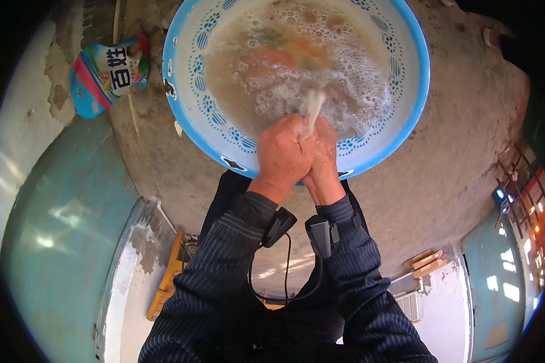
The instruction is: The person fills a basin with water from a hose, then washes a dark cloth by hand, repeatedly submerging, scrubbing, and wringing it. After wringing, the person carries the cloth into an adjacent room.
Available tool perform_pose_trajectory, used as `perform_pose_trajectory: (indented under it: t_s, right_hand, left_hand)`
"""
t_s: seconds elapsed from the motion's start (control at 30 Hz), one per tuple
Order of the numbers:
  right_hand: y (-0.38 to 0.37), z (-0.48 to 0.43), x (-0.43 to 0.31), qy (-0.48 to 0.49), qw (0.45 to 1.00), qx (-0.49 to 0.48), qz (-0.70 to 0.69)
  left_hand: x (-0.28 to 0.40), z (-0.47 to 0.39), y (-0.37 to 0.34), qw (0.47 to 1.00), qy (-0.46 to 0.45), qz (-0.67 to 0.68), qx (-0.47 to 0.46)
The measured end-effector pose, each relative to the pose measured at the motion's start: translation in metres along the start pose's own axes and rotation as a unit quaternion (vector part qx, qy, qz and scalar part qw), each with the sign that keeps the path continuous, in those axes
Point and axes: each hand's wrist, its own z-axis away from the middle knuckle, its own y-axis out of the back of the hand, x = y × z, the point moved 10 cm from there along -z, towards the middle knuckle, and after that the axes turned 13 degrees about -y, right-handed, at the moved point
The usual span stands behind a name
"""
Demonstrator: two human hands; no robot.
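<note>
A large white enamel basin (406,86) with a blue rim and blue pattern holds murky, foamy water. Both hands are together over its near side. My left hand (285,147) is closed around a wet, whitish strip of cloth (315,106) that sticks up from the fist, blurred by motion or splashing. Pressed against it from the right, my right hand (325,145) is partly hidden, and its fingers do not show clearly. Under the water lies something reddish and orange (274,61), probably fabric, with darker greenish parts beside it.
A blue printed plastic pouch (109,75) lies on the concrete floor left of the basin. Dark straps with small devices (279,227) sit at both wrists, joined to a black cable. Wooden furniture (165,281) stands behind at lower left.
</note>
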Motion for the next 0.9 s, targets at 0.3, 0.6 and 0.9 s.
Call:
perform_pose_trajectory:
  t_s: [0.3,0.6,0.9]
  right_hand:
    - [0.014,0.013,-0.061,0.223,0.887,0.189,0.356]
    - [0.01,-0.011,-0.019,-0.03,0.998,0.018,-0.043]
    - [-0.002,-0.001,-0.024,-0.031,0.998,-0.022,-0.041]
  left_hand:
    - [-0.059,-0.015,0.038,0.941,0.084,-0.324,-0.047]
    - [-0.006,0.011,-0.001,0.959,0.166,0.22,-0.072]
    - [0.031,0.012,-0.005,0.996,0.031,0.061,-0.06]
